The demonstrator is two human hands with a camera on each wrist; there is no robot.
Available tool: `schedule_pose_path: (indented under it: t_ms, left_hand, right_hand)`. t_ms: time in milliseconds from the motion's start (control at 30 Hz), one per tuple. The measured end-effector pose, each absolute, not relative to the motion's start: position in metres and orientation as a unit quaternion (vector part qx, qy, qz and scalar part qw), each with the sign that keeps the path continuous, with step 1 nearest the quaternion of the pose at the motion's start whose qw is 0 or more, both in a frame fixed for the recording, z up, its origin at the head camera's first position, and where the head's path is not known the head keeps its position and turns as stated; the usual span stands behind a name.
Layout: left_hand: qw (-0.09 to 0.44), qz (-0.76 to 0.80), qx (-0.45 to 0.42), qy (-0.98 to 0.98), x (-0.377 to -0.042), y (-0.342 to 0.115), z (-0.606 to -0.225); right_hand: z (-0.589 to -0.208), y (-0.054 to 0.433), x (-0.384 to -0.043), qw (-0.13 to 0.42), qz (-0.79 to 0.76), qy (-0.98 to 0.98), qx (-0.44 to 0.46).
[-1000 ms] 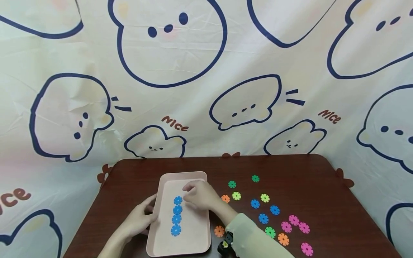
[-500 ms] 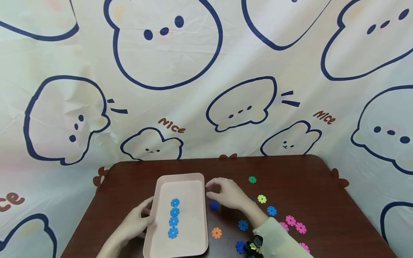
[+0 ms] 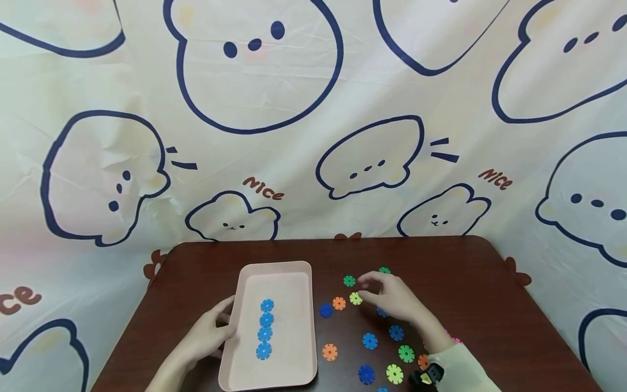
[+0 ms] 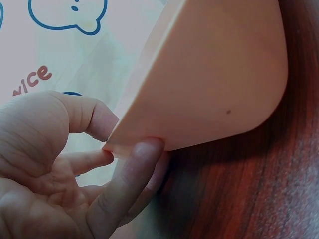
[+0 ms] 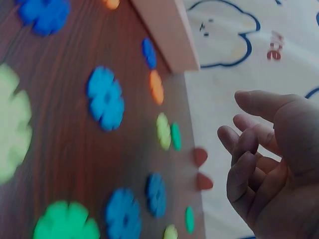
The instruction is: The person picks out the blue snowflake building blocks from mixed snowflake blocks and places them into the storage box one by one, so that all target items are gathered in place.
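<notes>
A pale pink tray [image 3: 299,283] lies on the table, with several light blue notched plastic discs [image 3: 265,319] in a line along it. My left hand [image 3: 208,333] holds the tray's left edge. In the left wrist view the thumb and fingers of my left hand [image 4: 84,164] meet at the tray's rim [image 4: 144,89]. To the right of the tray, my right hand [image 3: 394,296] hovers above scattered discs, near a yellow disc [image 3: 355,298] and a green disc [image 3: 349,281]. Its fingers are loosely bent and hold nothing in the right wrist view.
Close to the tray's right side lie a dark blue disc [image 3: 326,311] and orange discs [image 3: 330,352]. More blue, green and yellow discs [image 3: 394,374] are spread nearer the front. A dark wrist device [image 3: 427,375] sits at the right sleeve. A printed cloth [image 3: 294,163] hangs behind the table.
My right hand has moved right, from above the tray to over the scattered discs. A dark blue disc now lies beside the tray. My left hand has stayed at the tray's edge.
</notes>
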State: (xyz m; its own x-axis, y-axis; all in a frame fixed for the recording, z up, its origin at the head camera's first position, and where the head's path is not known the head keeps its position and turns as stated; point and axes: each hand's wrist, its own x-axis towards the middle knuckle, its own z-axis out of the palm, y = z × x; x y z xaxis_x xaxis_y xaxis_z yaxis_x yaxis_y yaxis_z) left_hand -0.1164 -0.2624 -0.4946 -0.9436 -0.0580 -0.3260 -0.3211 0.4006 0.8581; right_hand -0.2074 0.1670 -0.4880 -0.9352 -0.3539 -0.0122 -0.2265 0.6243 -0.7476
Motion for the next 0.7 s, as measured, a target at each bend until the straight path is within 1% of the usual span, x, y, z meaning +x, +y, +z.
schedule_pose_path:
  t_ms: [333, 700]
  left_hand:
    - [0.123, 0.531, -0.116, 0.830, -0.116, -0.263, -0.494]
    - [0.119, 0.533, -0.115, 0.830, -0.116, -0.263, -0.495]
  right_hand:
    - [-0.504, 0.205, -0.204, 0.094, -0.392, 0.907, -0.123]
    - [-0.514, 0.216, -0.197, 0.107, -0.324, 0.934, -0.105]
